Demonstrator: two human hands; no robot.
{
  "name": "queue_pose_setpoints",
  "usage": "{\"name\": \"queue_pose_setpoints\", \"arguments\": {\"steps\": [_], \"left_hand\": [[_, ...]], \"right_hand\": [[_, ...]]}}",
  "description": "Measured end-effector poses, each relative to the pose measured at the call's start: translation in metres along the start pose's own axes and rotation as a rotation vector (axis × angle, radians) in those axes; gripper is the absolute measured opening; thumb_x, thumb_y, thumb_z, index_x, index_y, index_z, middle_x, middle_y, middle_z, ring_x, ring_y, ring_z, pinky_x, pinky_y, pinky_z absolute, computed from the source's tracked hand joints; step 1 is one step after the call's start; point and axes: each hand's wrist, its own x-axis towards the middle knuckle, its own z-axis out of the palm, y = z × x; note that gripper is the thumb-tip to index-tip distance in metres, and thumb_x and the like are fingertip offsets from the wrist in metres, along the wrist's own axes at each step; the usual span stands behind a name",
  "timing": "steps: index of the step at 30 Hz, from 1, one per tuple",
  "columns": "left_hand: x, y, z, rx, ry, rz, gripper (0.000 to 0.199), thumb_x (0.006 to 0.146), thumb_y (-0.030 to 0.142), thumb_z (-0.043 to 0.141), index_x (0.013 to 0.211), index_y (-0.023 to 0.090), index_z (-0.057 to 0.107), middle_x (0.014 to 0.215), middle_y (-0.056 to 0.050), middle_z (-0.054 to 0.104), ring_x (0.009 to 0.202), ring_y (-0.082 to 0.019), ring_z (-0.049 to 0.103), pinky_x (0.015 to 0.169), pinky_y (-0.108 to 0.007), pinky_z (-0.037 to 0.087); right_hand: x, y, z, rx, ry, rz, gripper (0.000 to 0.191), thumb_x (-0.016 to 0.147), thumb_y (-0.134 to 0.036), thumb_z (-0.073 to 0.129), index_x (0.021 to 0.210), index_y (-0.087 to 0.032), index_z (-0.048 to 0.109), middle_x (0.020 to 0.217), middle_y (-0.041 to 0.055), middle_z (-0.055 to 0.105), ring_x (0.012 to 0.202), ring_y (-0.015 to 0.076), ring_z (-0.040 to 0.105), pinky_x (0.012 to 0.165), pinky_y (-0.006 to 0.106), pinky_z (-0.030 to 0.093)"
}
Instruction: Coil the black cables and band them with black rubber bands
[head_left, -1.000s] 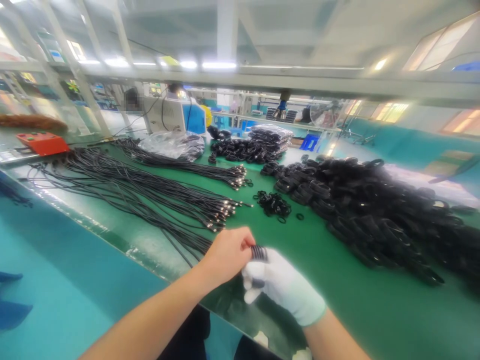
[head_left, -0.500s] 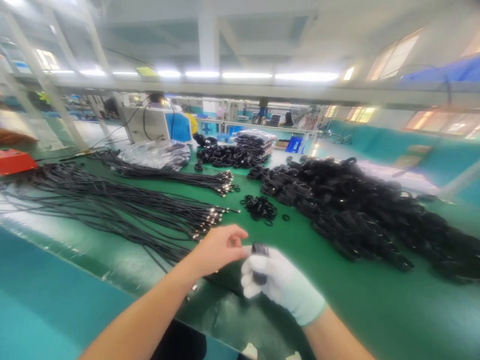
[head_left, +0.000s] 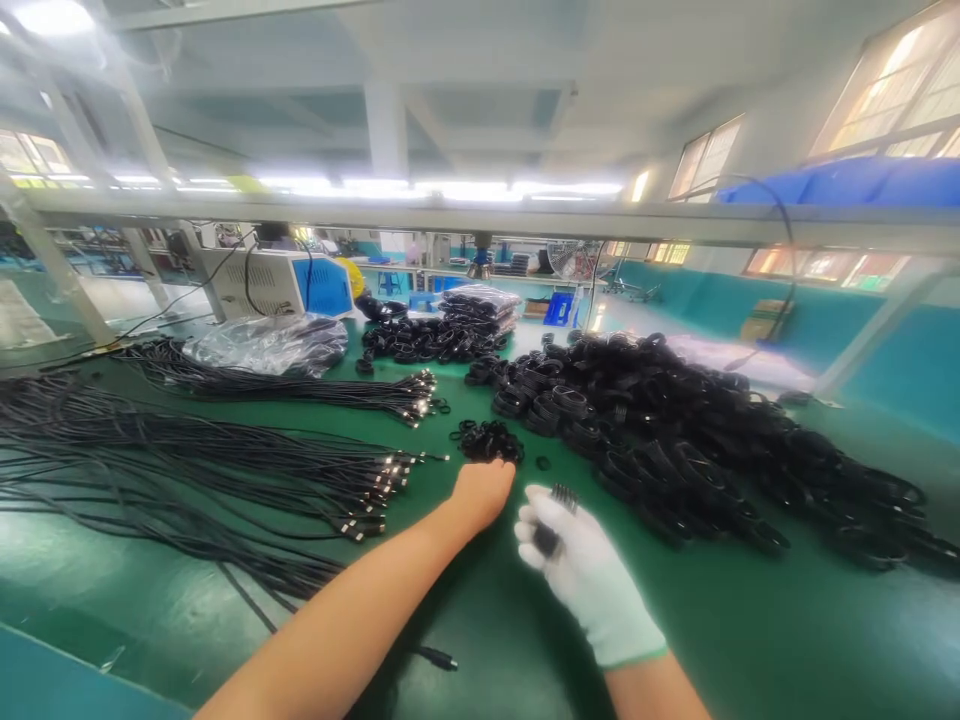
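Your bare left hand (head_left: 484, 492) had just come away from your gloved right hand (head_left: 576, 550) and reached forward, fingers curled; couldn't tell if they gripped anything. Black heap (head_left: 660, 430) sat to your right, cables (head_left: 247, 465) to your left. Left fingertips were at the small-ring pile (head_left: 486, 440), so the work had shifted there. Right fingers stayed wrapped round a black coil (head_left: 547, 540). One loose ring (head_left: 543, 463) lay just beside the pile.

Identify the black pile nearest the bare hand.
The small pile of little rings, right at the left hand; the big heap and far pile lie farther off.
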Motion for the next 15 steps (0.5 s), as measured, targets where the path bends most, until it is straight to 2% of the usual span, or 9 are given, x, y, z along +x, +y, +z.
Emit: {"name": "queue_pose_setpoints", "arguments": {"steps": [2,4,7,11,13,15], "left_hand": [[-0.016,-0.002,-0.008,-0.11,-0.036,-0.041,0.004,0.08,0.018,0.05,0.077,0.017,0.052,0.087,-0.009,0.061,0.091,-0.025,0.061,0.08,-0.038,0.044],[-0.039,-0.002,-0.017,-0.253,-0.092,-0.079,0.012,0.083,0.025,0.045,0.076,0.017,0.049,0.076,-0.006,0.059,0.073,-0.019,0.062,0.068,-0.031,0.048],[-0.076,0.001,-0.022,-0.474,-0.143,-0.109,0.019,0.086,0.032,0.036,0.079,0.017,0.044,0.071,-0.003,0.056,0.058,-0.012,0.057,0.057,-0.025,0.048],[-0.102,0.002,-0.014,-0.803,-0.094,-0.19,0.016,0.082,0.033,0.04,0.078,0.018,0.041,0.063,0.003,0.051,0.046,-0.008,0.05,0.046,-0.019,0.041],[-0.108,0.001,-0.011,-0.84,-0.036,-0.208,0.016,0.078,0.032,0.047,0.074,0.018,0.043,0.056,0.005,0.048,0.04,-0.006,0.045,0.04,-0.017,0.034],[-0.116,0.001,-0.012,-0.838,0.038,-0.195,0.016,0.075,0.031,0.052,0.071,0.017,0.045,0.053,0.005,0.047,0.04,-0.006,0.044,0.037,-0.016,0.03]], "right_hand": [[0.002,0.004,0.001,-0.059,0.042,-0.046,0.048,0.058,-0.033,0.081,0.095,-0.016,0.055,0.066,-0.0014,0.06,0.054,0.0114,0.058,0.042,0.02,0.047],[0.004,0.009,0.004,-0.085,0.061,-0.068,0.052,0.057,-0.032,0.082,0.098,-0.016,0.053,0.063,-0.0033,0.058,0.052,0.0105,0.056,0.039,0.018,0.044],[0.003,0.021,0.014,-0.124,0.009,-0.053,0.058,0.054,-0.03,0.083,0.1,-0.013,0.052,0.057,-0.0037,0.057,0.045,0.0121,0.054,0.034,0.02,0.042],[-0.006,0.036,0.03,-0.13,-0.074,-0.03,0.054,0.055,-0.035,0.08,0.096,-0.012,0.053,0.048,-0.006,0.051,0.034,0.0091,0.044,0.03,0.019,0.033],[-0.014,0.039,0.03,-0.018,-0.162,0.038,0.05,0.058,-0.035,0.078,0.096,-0.014,0.055,0.055,-0.0048,0.053,0.04,0.0063,0.045,0.032,0.016,0.032],[-0.023,0.039,0.023,0.165,-0.312,0.171,0.047,0.06,-0.032,0.079,0.099,-0.016,0.057,0.064,-0.0029,0.054,0.048,0.0043,0.045,0.036,0.013,0.033]]}}
